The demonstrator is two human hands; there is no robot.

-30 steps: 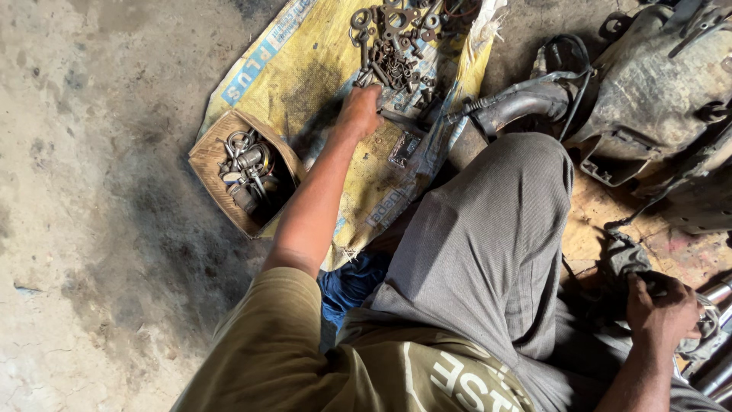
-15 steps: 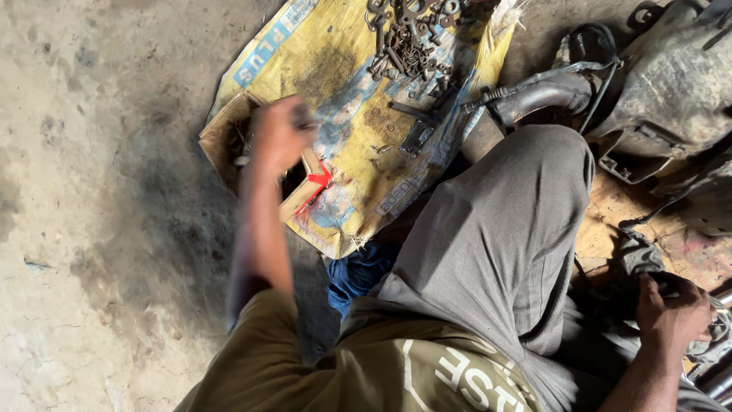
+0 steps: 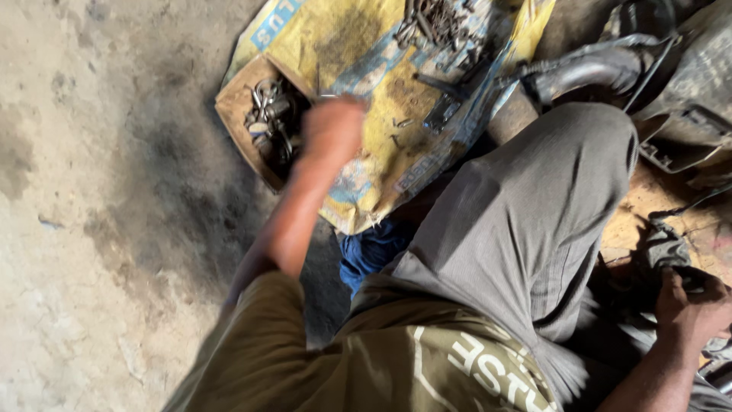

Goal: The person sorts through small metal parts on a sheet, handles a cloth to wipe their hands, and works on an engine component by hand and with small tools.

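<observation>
1. My left hand (image 3: 332, 131) is blurred over the edge of the yellow sack (image 3: 358, 69), just beside the cardboard box (image 3: 242, 122); it looks curled into a loose fist, but I cannot tell whether it pinches anything.
2. My right hand (image 3: 690, 305) is at the lower right, fingers closed around a dark metal part (image 3: 667, 248) that rests near my knee.
3. The cardboard box sits at the sack's left edge and holds a tangle of small metal parts (image 3: 271, 114), rings and brackets among them.
4. The yellow sack is spread flat on the floor, printed in blue and smeared with black grease. A heap of bolts (image 3: 442, 19) lies at its top, and a few loose screws (image 3: 400, 130) lie near its middle.
5. The concrete floor (image 3: 99, 191) is grey, rough and stained dark around the box.
6. My bent leg in grey trousers (image 3: 526, 221) crosses the frame between the two hands and hides the sack's lower right corner.
7. A black curved pipe (image 3: 587, 72) lies beyond my knee, with grimy machine housings (image 3: 694, 91) to its right.
8. A blue cloth (image 3: 374, 248) shows under my leg.
</observation>
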